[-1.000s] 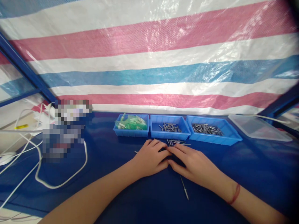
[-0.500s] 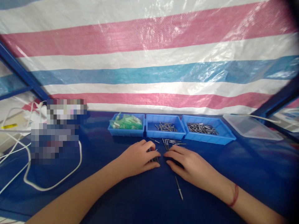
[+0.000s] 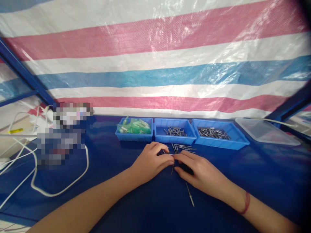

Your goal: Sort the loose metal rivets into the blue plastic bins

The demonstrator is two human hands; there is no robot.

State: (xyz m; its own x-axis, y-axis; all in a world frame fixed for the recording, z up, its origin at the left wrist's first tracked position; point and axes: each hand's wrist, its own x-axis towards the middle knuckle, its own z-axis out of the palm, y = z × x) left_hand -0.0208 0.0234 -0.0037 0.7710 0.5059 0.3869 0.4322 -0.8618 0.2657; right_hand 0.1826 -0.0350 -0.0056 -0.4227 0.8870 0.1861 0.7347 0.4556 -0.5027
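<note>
My left hand [image 3: 154, 160] is curled over the table, with its fingers closed around rivets that are mostly hidden. One thin blind rivet [image 3: 172, 169] sticks out below its fingertips. My right hand [image 3: 198, 166] faces it, index fingertip touching or almost touching the left fingers, thumb and index apart. Just beyond the hands lies a loose pile of blind rivets [image 3: 181, 148]. A single blind rivet [image 3: 190, 195] rests on the table on the near side of my right hand.
Behind the hands stand a blue bin [image 3: 134, 137] with a green-and-clear bag, a middle bin [image 3: 175, 139] of rivets and a right bin [image 3: 222, 142] holding more. A clear plastic lid [image 3: 266, 132] lies at the right. White cables [image 3: 60, 193] loop on the left.
My left hand has moved right and slightly away from me, up to my right fingertips. The rivets showing under its fingers are now mostly covered. My right hand has barely moved.
</note>
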